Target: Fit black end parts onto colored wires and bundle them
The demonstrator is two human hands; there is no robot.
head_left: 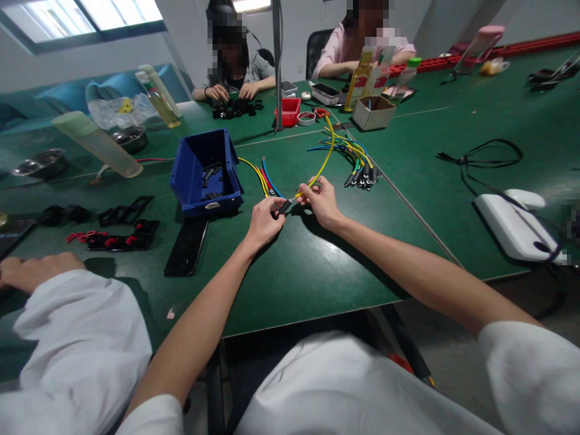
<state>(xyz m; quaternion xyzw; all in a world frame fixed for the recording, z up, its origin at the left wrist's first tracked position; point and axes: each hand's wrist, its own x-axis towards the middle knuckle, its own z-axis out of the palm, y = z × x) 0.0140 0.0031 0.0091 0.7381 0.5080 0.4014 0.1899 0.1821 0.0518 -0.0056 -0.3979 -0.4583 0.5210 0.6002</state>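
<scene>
My left hand [266,221] is closed, pinching a short black sleeve [285,206] between thumb and fingers. In my right hand [322,202] the near end of a yellow wire [330,148] is gripped. A metal tip at that end points at the sleeve; whether it is inside, I cannot tell. The wire arcs away to a red-ended part [322,112]. Just beyond my left hand lie several loose wires [265,175], yellow, red and blue. Past my right hand rests a bundle of wires [361,166] with black-sleeved ring terminals.
A blue bin [206,204] with small black pieces stands left of my hands, a black phone [185,248] before it. Behind are a red box [290,113], a pole [278,66] and a cardboard box [374,115]. A co-worker's sleeve [86,338] is at left; two people sit opposite.
</scene>
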